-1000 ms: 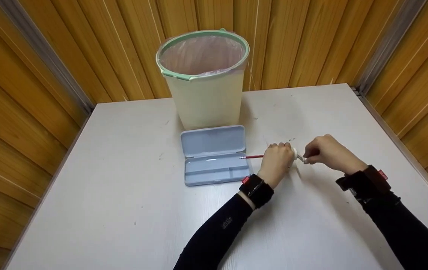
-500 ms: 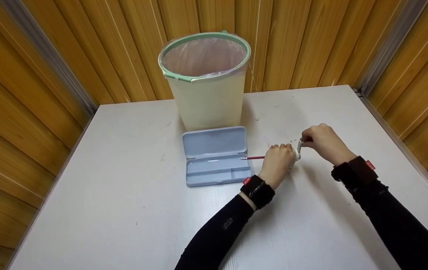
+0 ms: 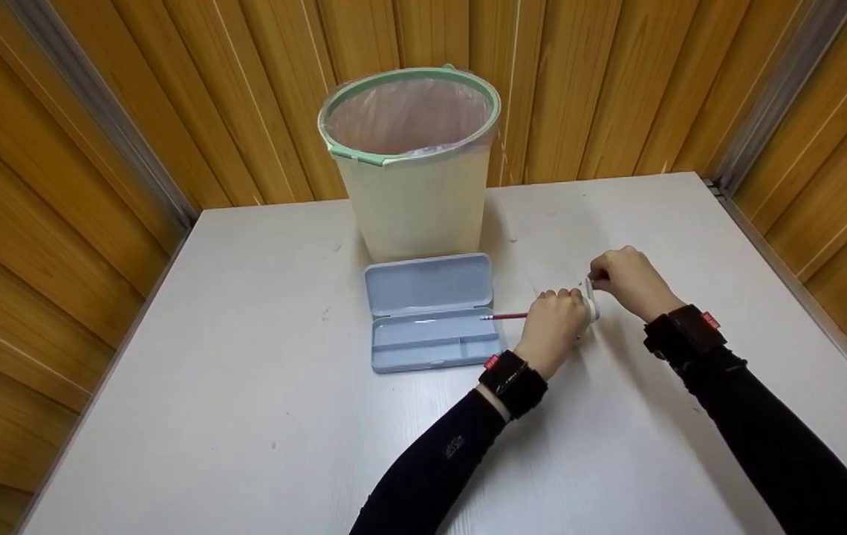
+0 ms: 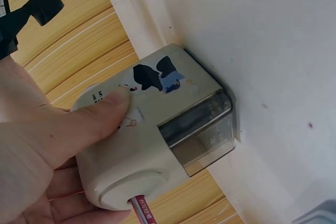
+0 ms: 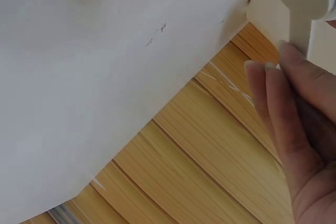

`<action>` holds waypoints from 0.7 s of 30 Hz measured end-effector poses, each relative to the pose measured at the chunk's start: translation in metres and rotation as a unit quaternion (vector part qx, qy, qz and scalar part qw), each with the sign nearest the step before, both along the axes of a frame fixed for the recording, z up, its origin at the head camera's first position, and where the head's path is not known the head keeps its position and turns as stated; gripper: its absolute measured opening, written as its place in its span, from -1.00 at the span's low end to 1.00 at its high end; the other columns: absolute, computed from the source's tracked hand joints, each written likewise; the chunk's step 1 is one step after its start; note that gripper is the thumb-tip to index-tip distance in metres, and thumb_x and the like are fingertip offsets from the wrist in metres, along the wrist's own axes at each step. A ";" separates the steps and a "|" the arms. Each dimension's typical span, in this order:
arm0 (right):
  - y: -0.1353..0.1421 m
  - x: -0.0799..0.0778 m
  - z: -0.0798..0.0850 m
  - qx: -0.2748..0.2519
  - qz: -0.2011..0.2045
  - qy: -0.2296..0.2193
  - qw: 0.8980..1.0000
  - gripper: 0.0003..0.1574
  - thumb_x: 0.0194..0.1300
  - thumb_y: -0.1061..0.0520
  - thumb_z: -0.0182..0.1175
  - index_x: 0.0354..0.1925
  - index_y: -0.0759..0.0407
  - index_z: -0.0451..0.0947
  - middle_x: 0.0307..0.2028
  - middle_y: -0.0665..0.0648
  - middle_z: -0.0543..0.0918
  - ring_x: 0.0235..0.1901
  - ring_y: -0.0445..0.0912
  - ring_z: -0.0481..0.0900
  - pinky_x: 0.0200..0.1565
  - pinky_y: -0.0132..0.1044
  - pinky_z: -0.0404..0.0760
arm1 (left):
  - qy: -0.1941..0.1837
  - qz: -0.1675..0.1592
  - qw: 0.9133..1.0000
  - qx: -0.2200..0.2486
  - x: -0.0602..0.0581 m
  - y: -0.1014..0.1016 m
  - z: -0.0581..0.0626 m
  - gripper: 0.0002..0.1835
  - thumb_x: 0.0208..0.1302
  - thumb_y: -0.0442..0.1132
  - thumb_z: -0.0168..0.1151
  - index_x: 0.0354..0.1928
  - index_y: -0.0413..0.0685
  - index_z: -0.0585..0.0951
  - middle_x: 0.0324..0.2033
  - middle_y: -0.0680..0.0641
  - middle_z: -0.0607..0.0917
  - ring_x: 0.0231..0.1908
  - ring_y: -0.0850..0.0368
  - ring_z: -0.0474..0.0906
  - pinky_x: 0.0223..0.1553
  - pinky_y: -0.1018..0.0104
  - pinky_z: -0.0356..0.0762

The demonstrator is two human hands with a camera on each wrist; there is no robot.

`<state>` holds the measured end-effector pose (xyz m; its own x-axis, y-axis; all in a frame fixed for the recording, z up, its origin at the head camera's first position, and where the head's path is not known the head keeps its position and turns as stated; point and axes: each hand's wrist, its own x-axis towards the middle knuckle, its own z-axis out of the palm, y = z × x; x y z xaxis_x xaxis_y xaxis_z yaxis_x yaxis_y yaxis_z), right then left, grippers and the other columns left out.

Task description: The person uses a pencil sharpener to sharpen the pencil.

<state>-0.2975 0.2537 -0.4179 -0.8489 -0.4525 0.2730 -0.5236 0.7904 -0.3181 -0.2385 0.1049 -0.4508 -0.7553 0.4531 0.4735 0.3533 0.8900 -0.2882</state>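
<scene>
My left hand (image 3: 553, 321) grips a cream hand-crank pencil sharpener (image 4: 152, 108) with cartoon stickers and a clear shavings drawer, its thumb across the body in the left wrist view. A red pencil (image 3: 507, 316) sticks out of the sharpener's hole, its eraser end pointing left over the pencil case. On the sharpener's other side, my right hand (image 3: 630, 279) pinches the end of the crank handle (image 5: 300, 32). The hand covers the knob. In the head view the left hand hides most of the sharpener.
An open light-blue pencil case (image 3: 431, 345) with compartments lies left of the hands. Behind it stands a cream bin (image 3: 420, 208) with a green rim and a plastic liner. Wooden panel walls (image 3: 565, 89) border the white table (image 3: 208, 357).
My right hand has swung the crank from pointing right to standing up, moving up and left. The left hand, sharpener and pencil keep their places.
</scene>
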 end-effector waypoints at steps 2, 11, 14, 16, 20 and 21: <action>0.001 -0.002 -0.005 -0.004 0.000 -0.010 1.000 -0.95 0.05 0.39 0.37 -0.48 0.38 0.65 -0.50 0.27 0.70 -0.47 0.08 0.62 -0.33 -0.03 0.56 | -0.001 -0.003 1.000 -0.003 0.001 0.000 0.000 -0.89 0.25 -0.18 0.17 -0.28 0.10 0.67 -0.46 0.17 0.71 -0.48 0.28 0.62 -0.43 0.44 0.54; 0.004 -0.009 -0.027 -0.002 0.024 -0.045 0.999 -0.92 0.01 0.45 0.36 -0.52 0.36 0.66 -0.51 0.26 0.70 -0.48 0.07 0.62 -0.32 -0.07 0.57 | -0.015 -0.003 1.000 -0.011 0.001 0.001 0.001 -0.88 0.26 -0.21 0.17 -0.24 0.08 0.67 -0.44 0.17 0.71 -0.47 0.30 0.61 -0.45 0.48 0.55; 0.005 -0.009 -0.033 0.001 0.022 -0.064 0.998 -0.87 -0.03 0.48 0.34 -0.55 0.32 0.65 -0.54 0.23 0.70 -0.50 0.01 0.59 -0.36 -0.15 0.54 | -0.012 -0.001 1.000 -0.011 0.000 0.000 0.000 -0.88 0.28 -0.22 0.17 -0.24 0.08 0.67 -0.44 0.17 0.71 -0.47 0.30 0.61 -0.46 0.49 0.54; 0.004 -0.008 -0.036 0.002 0.019 -0.079 0.997 -0.85 -0.05 0.49 0.31 -0.58 0.30 0.65 -0.56 0.20 0.69 -0.53 -0.05 0.54 -0.38 -0.22 0.48 | -0.013 0.000 1.000 -0.011 0.000 -0.001 0.001 -0.88 0.28 -0.22 0.17 -0.23 0.08 0.67 -0.43 0.17 0.72 -0.46 0.30 0.61 -0.45 0.49 0.55; 0.005 -0.003 -0.039 -0.012 0.018 -0.103 0.994 -0.85 -0.10 0.49 0.32 -0.60 0.29 0.64 -0.60 0.12 0.66 -0.56 -0.15 0.39 -0.44 -0.33 0.38 | -0.015 -0.005 1.000 -0.012 0.000 -0.003 0.001 -0.86 0.28 -0.22 0.16 -0.21 0.07 0.68 -0.41 0.16 0.73 -0.45 0.30 0.62 -0.44 0.49 0.56; 0.005 -0.002 -0.040 -0.016 0.020 -0.106 0.994 -0.85 -0.11 0.48 0.33 -0.60 0.30 0.64 -0.60 0.12 0.66 -0.57 -0.16 0.38 -0.44 -0.35 0.37 | -0.016 -0.006 1.000 -0.013 0.000 -0.003 0.001 -0.86 0.29 -0.21 0.15 -0.21 0.08 0.68 -0.41 0.16 0.73 -0.45 0.30 0.62 -0.44 0.49 0.57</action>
